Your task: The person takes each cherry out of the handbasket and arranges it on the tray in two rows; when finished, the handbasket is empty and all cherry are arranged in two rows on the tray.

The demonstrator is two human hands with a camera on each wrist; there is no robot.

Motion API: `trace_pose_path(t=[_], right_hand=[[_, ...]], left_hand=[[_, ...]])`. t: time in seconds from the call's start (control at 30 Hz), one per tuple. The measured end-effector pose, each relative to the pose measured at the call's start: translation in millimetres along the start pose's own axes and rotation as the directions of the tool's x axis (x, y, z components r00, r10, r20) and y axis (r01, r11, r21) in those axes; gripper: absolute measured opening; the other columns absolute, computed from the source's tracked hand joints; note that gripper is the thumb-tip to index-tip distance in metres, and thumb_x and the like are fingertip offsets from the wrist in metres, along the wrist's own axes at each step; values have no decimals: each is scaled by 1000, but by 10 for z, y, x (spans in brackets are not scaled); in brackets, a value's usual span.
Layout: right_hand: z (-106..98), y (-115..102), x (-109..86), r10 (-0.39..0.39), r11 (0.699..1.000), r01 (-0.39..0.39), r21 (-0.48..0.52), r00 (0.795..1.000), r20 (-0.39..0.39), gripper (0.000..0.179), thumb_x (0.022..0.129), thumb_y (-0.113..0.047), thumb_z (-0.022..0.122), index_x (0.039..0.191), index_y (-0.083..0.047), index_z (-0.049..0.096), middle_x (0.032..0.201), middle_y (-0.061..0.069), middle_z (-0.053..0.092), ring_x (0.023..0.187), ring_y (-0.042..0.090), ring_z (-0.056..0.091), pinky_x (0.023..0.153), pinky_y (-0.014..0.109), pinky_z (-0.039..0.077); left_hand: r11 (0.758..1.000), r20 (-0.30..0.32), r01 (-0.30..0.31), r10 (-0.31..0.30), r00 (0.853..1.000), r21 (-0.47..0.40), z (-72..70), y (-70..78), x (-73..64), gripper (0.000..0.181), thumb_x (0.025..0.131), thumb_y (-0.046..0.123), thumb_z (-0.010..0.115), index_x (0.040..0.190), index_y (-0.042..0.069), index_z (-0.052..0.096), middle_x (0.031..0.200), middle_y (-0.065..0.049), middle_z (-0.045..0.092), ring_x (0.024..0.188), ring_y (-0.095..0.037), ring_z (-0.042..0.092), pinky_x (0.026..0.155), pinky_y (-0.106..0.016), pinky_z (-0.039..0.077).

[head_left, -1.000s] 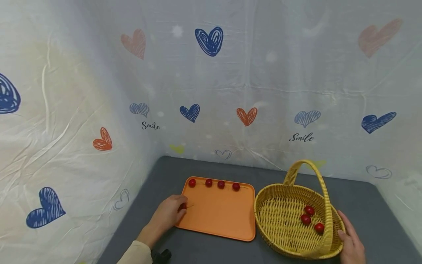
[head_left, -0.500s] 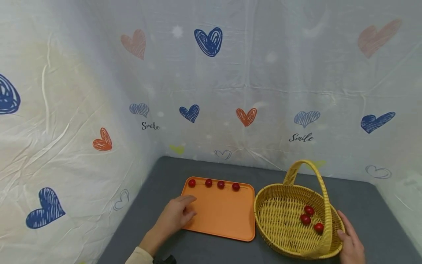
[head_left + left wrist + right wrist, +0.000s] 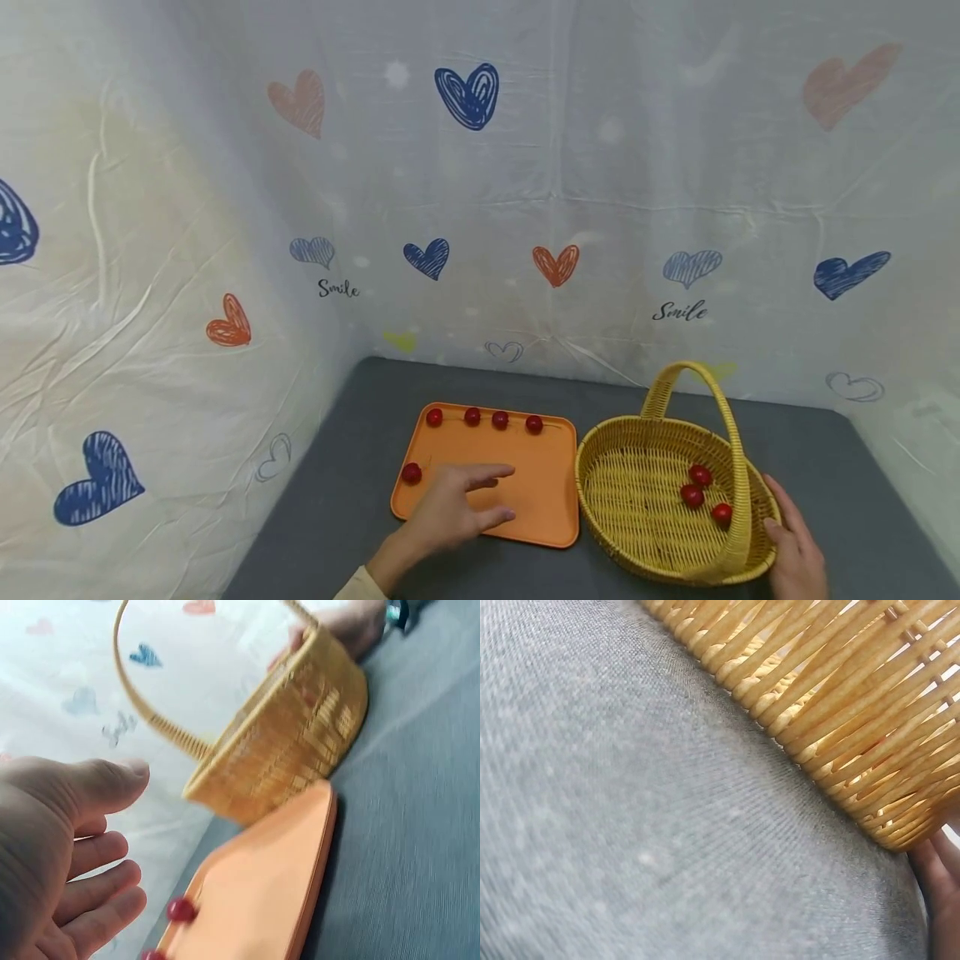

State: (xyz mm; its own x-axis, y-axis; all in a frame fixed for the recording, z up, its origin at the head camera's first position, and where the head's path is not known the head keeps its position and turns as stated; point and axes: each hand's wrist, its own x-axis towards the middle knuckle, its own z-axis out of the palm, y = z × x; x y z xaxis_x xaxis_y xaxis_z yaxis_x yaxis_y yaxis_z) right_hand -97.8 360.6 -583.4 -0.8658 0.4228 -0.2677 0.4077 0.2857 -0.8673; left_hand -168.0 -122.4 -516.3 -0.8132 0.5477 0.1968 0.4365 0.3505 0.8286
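Hovering over the tray (image 3: pixel 543 483), your left hand (image 3: pixel 453 508) is empty, thumb spread from fingers; your right hand (image 3: pixel 798 550) grips the basket (image 3: pixel 630 508). Five cherries (image 3: pixel 500 420) lie on the tray, three in the basket; a low backward sweep could knock the lone left cherry (image 3: pixel 411 473) away.

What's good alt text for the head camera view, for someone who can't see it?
A left hand, holding nothing, hovers over an orange rectangular tray bearing five round red cherries, four along the far edge and one by the left edge. On the right, a right hand grips a yellow oval woven basket with three more cherries inside.
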Motion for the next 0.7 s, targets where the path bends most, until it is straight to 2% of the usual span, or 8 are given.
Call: trace_pose_path(t=[0.07,0.13,0.27,0.4,0.53,0.67,0.7], right_hand=[[0,-14,2,10,1000,-10,1,1000,-1,59,118,-35,20,175,-45,9,184,12,8,163,48,25,72,2,37],[-2,-17,1,17,1000,-17,8,1000,5,58,118,-36,20,175,-46,9,184,11,8,164,48,25,72,3,37],[0,-27,-4,27,1000,-27,15,1000,7,59,118,-34,20,175,-45,8,184,12,8,163,49,25,71,4,38],[8,-26,-7,17,1000,-17,16,1000,-9,59,118,-32,21,175,-43,10,184,14,11,161,50,28,71,3,37],[10,-11,-19,-26,1000,26,1,1000,-5,59,119,-32,21,176,-40,10,183,16,10,161,51,27,73,1,37],[16,-23,-30,-5,1000,5,-9,1000,-16,58,118,-34,20,175,-45,10,184,11,10,164,46,24,76,0,36],[19,-22,-29,-2,1000,2,-5,1000,-17,59,118,-34,20,175,-45,10,184,10,9,165,46,23,87,2,40]], left_hand=[[998,36,5,-2,999,-70,77,61,48,48,96,24,88,141,13,75,141,-13,75,123,-37,76,106,-57,59],[992,71,0,9,997,-125,158,116,103,48,97,24,87,142,13,74,142,-11,75,125,-29,76,107,-53,59],[982,133,-28,53,990,-186,324,219,224,49,98,24,86,144,13,73,143,-8,74,125,-12,74,109,-41,60],[981,170,-75,106,980,-176,468,323,359,48,100,27,83,145,15,73,144,-6,74,125,-7,72,108,-32,59],[980,194,-101,135,972,-172,591,416,501,48,102,28,82,147,18,71,145,1,74,126,-5,71,108,-32,59],[980,211,-150,176,962,-131,720,502,651,48,103,27,80,149,17,70,145,4,73,124,-2,72,106,-27,59],[980,216,-161,183,959,-116,755,527,691,48,103,27,80,149,17,70,145,4,73,123,-2,72,105,-25,59]])
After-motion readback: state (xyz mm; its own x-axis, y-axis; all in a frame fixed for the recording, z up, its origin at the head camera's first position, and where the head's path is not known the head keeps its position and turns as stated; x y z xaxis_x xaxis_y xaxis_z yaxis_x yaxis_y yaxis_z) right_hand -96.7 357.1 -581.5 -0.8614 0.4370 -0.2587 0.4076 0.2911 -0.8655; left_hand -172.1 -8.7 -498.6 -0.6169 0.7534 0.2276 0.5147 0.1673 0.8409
